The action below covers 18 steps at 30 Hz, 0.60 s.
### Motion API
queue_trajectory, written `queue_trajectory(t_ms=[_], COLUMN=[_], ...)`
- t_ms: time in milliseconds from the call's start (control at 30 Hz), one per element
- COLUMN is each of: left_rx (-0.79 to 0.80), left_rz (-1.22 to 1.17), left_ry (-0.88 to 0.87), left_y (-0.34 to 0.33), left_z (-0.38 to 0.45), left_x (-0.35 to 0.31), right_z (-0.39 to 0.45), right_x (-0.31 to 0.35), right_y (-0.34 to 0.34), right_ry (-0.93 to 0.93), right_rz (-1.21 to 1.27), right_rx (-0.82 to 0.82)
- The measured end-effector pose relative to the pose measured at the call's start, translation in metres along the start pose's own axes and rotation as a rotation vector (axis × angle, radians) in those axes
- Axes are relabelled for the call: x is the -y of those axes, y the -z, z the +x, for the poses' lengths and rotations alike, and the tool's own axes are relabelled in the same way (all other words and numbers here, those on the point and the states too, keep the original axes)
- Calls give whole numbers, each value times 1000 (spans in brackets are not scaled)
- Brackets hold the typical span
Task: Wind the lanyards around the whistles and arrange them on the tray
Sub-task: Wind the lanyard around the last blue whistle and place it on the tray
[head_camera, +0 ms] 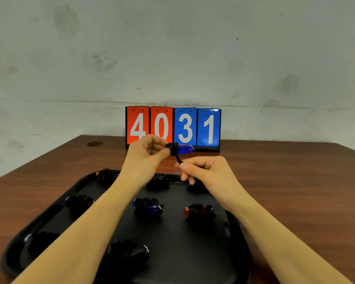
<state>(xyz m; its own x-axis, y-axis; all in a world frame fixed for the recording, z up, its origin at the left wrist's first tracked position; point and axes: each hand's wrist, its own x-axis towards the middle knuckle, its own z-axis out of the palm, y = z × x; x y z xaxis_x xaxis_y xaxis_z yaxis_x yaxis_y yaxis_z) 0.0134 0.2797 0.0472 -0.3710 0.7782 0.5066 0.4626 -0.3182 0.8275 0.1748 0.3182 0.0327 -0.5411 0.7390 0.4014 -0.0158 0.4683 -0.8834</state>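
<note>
My left hand (147,149) pinches the mouthpiece end of a blue whistle (183,149), held level above the far edge of the black tray (237,261). A few turns of black lanyard (174,149) sit around its neck. The loose cord runs down to my right hand (205,168), which grips it between thumb and fingers. On the tray lie several whistles wrapped in black cord, among them a blue one (148,206) in the middle and a red one (199,211) to its right.
A flip scoreboard (173,128) reading 4031 stands at the back of the brown wooden table (295,181), against a grey wall. The tray fills the near middle of the table, and my forearms cross over it.
</note>
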Motion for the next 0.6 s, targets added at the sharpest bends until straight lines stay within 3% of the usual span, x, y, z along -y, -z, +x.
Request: queue_trajectory(t_ms=[167,367,600], left_rx=[-1,122,236], left_rz=[197,297,285], left_ry=[-36,-81,-113], left_y=[2,1,0], left_z=[2,0,-3], left_x=[1,2,-2], right_z=[-2,2,5], right_x=[6,-6,-11], right_y=[10,7,11], right_ry=[38,345,177], right_rz=[-72,-620,-434], right_rx=[-7,-203,-274])
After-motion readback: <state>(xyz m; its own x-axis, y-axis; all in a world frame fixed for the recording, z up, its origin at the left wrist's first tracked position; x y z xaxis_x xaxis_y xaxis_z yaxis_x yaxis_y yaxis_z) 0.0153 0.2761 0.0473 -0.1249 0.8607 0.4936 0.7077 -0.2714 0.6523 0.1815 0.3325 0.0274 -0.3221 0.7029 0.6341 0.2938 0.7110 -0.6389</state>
